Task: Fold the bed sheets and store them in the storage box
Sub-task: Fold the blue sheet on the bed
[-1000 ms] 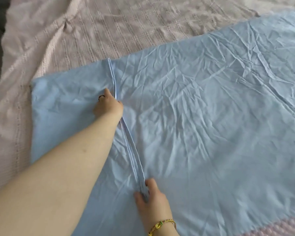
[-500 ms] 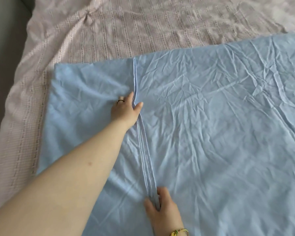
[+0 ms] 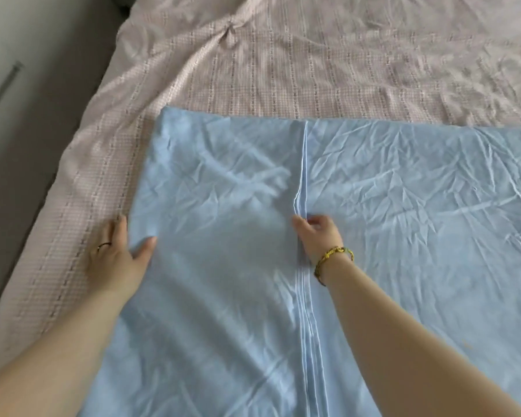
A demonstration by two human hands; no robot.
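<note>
Left hand (image 3: 118, 260) shifted off the hem (image 3: 303, 164) out to the sheet (image 3: 403, 206) edge, thumb on top. Right hand (image 3: 316, 236) moved farther up the hem.

A bedroom in a home is shown. A wide bed is covered by a pinkish woven bedspread (image 3: 313, 70) with a tufted pucker, and a creased light blue bed sheet (image 3: 403, 221) is spread flat over it. A grey floor (image 3: 27, 145) is seen along the bed's left edge.
</note>
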